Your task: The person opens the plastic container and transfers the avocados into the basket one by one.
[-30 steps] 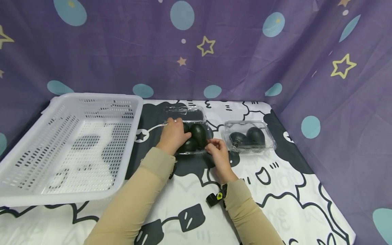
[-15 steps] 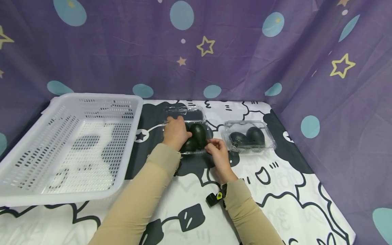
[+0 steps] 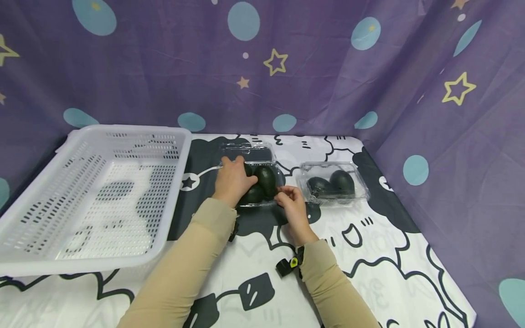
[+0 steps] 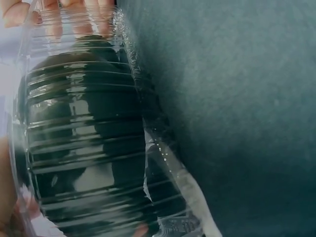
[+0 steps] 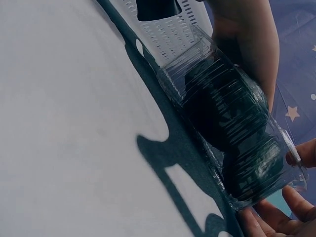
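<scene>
A clear plastic clamshell box (image 3: 262,204) stands at the middle of the table, its lid (image 3: 250,146) folded back behind it. Dark green avocados (image 3: 265,180) lie inside, also seen through the ribbed wall in the left wrist view. From above, my left hand (image 3: 232,182) reaches into the box's left part, thumb and fingers around an avocado that it mostly hides. My right hand (image 3: 293,206) pinches the box's right end; in the right wrist view its thumb (image 5: 302,154) is at the rim and the fingers (image 5: 269,217) lie outside and below.
Right of my hands is another clear box (image 3: 361,189) with avocados (image 3: 342,182) in it. A white perforated basket (image 3: 115,262) takes up the left side. A purple curtain (image 3: 328,91) rises behind the patterned tablecloth (image 3: 381,255).
My left hand and forearm shifted slightly right over the avocados, then back left. The right hand stays at the box's end. The boxes and basket have not moved.
</scene>
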### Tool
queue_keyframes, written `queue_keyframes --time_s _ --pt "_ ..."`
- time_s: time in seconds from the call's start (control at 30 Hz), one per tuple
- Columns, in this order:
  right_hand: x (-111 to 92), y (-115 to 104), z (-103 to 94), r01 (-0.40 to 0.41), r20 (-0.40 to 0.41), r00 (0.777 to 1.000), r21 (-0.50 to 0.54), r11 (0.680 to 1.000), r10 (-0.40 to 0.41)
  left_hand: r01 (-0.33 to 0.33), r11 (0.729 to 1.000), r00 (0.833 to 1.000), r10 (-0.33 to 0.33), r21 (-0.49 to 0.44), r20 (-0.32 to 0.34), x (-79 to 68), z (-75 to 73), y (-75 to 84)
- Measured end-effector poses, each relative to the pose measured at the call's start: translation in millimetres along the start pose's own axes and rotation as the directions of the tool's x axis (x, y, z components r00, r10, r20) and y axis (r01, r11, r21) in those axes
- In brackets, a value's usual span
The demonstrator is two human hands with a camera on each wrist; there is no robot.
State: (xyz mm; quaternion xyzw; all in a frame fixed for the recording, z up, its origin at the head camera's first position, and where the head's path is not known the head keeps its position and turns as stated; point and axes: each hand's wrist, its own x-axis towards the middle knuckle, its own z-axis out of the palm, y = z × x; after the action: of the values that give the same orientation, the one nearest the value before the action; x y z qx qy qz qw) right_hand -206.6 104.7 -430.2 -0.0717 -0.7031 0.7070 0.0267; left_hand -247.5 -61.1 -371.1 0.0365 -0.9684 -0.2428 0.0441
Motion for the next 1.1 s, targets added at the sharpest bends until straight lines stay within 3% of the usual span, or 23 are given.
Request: queue_keyframes --time_s 0.27,0.63,0.83,1.1 --pt "0.3 0.7 0.2 -0.001 0.004 1.000 -0.012 1.000 0.001 0.021 0.998 0.999 -0.024 -0.067 -0.049 -1.4 2.0 -3.0" --pt "0.6 1.1 0.4 0.006 0.005 1.000 -0.006 1.000 -0.006 0.027 0.988 0.997 -0.037 -0.150 -0.061 -2.8 1.3 -10.5" --pt "0.5 2.1 0.4 0.011 0.008 1.000 -0.005 1.000 -0.011 0.035 0.964 0.995 -0.058 -0.263 -0.081 -3.4 2.3 -15.1" --pt "0.9 2.2 0.6 -0.002 0.007 1.000 -0.017 1.000 0.002 0.005 0.917 0.982 -0.080 -0.398 -0.171 -4.3 2.6 -21.8"
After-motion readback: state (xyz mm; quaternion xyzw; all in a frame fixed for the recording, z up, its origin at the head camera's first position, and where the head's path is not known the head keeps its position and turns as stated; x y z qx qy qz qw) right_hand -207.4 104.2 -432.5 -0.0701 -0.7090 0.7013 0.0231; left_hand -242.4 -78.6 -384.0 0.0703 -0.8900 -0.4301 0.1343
